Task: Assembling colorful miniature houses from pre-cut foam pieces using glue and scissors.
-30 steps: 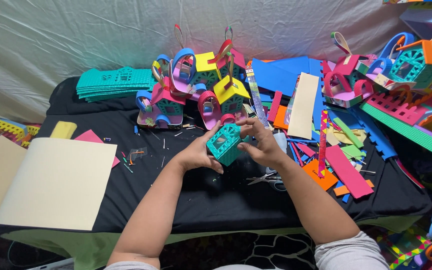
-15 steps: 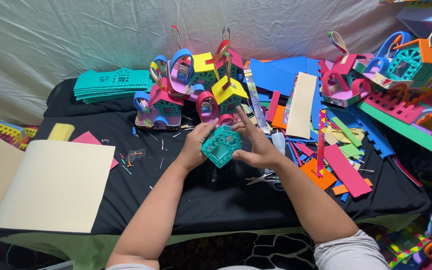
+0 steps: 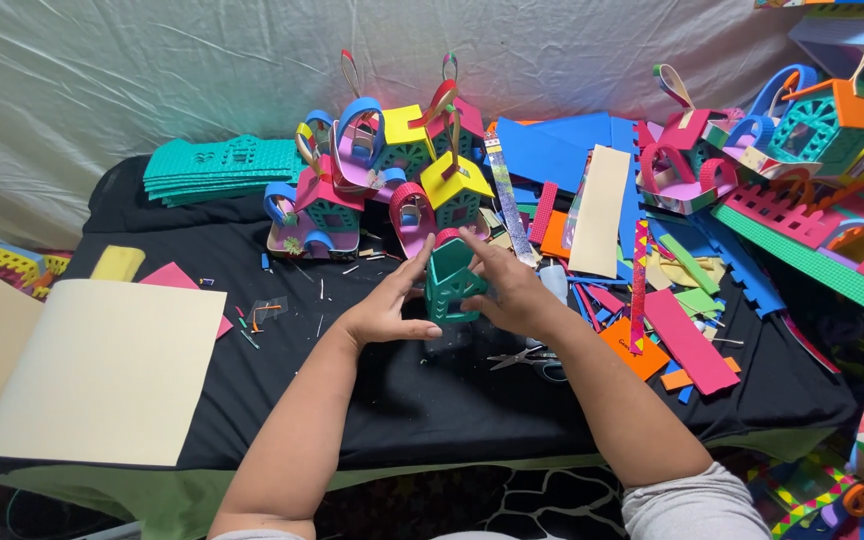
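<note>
I hold a small teal foam house body (image 3: pixel 451 283) upright just above the black table cloth (image 3: pixel 432 400), between both hands. My left hand (image 3: pixel 384 308) presses its left wall with fingers and thumb spread. My right hand (image 3: pixel 508 285) wraps the right wall from behind. The piece has cut-out windows and no roof.
Finished foam houses (image 3: pixel 392 170) in many colours stand behind my hands. A teal sheet stack (image 3: pixel 214 168) lies at the back left, a cream sheet (image 3: pixel 102 370) at the front left. Scissors (image 3: pixel 527 358) lie under my right wrist. Coloured foam strips (image 3: pixel 652 300) and more houses (image 3: pixel 802 130) crowd the right side.
I turned the teal piece from tilted to standing upright. Both hands stayed around it, and my left fingers spread out along its wall.
</note>
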